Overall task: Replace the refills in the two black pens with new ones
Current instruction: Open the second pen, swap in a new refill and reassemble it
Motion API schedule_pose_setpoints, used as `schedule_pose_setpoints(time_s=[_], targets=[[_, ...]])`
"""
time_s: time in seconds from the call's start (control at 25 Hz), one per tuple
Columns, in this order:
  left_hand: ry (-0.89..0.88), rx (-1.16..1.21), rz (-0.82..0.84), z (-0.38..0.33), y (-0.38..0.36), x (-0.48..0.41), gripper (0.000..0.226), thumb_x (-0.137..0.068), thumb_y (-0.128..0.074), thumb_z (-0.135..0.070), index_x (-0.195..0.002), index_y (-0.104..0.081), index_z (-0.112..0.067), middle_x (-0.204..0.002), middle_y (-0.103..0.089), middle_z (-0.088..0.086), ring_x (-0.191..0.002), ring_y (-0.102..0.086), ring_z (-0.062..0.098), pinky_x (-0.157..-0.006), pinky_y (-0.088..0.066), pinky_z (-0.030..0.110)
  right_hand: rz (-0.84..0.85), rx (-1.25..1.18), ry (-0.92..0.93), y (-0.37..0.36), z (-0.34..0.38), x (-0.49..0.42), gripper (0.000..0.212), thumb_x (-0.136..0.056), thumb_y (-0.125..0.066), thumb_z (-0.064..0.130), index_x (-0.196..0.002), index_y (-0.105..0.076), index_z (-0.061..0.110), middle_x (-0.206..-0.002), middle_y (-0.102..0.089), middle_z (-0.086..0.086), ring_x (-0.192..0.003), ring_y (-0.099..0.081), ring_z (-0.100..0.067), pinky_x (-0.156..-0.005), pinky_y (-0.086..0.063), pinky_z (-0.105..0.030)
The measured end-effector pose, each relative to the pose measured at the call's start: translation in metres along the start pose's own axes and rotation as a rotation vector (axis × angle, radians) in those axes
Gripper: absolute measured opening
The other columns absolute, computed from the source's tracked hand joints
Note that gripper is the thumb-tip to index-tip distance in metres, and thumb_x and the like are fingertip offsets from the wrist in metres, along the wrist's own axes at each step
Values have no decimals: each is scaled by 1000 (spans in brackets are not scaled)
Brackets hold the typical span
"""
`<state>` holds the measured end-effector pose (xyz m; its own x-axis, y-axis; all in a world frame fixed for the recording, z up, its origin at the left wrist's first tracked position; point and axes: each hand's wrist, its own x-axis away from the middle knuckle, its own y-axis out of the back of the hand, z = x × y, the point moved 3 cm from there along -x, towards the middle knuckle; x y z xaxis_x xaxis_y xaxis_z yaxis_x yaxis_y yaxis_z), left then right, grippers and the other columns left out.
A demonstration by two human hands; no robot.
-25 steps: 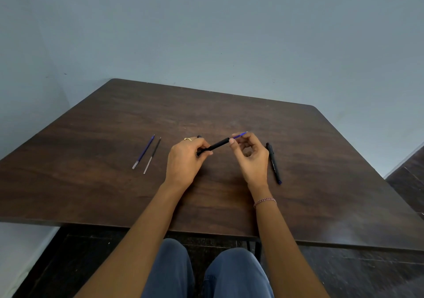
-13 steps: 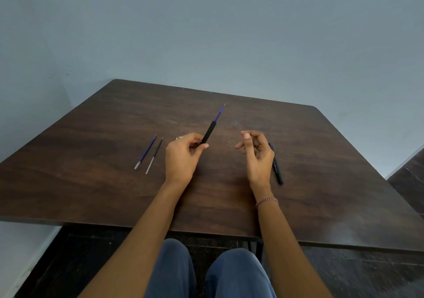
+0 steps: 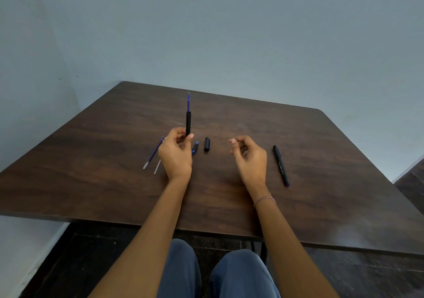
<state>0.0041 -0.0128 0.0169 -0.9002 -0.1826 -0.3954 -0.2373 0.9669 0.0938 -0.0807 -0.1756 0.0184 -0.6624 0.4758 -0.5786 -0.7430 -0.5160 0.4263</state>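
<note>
My left hand grips a black pen barrel upright above the table, with a blue refill sticking out of its top. My right hand hovers to the right with loosely curled fingers and holds nothing. Between the hands lie a small blue-tipped pen piece and a short black pen piece. The second black pen lies whole on the table right of my right hand. Two loose refills lie left of my left hand, partly hidden by it.
The dark wooden table stands against a pale blue wall, its front edge just above my knees. A dark floor shows beneath and at the right.
My left hand has turned the barrel from tilted to upright. My right hand has drawn away to the right, fingers loosening. Two small pen pieces now show between the hands.
</note>
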Motion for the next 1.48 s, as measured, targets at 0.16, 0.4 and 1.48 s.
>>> schedule_pose_setpoints(time_s=[0.16, 0.4, 1.48], targets=[[-12, 6, 1, -1, 1, -1, 14, -79, -73, -10, -93, -67, -10, -83, -62, -8, -69, -55, -6, -61, -39, -3, 151, 298, 49, -41, 28, -12, 8, -90, -59, 26, -97, -63, 28, -84, -60, 8, -73, -56, -5, -66, -49, -23], [-7, 35, -21, 4, 3, -2, 15, -79, -73, -8, -92, -66, -13, -86, -64, -6, -70, -56, -7, -62, -41, 0, 349, 524, 184, -85, 54, -26, 16, -94, -53, 15, -104, -66, 17, -97, -65, -3, -98, -53, -20, -66, -47, -31], [36, -12, -34, 8, 1, -7, 16, -76, -77, -19, -84, -64, -24, -82, -63, -13, -68, -54, -10, -59, -38, -3, 128, 196, -6, -13, 10, -3, 16, -81, -71, 12, -95, -72, 19, -89, -69, 4, -84, -62, -12, -81, -51, -29]])
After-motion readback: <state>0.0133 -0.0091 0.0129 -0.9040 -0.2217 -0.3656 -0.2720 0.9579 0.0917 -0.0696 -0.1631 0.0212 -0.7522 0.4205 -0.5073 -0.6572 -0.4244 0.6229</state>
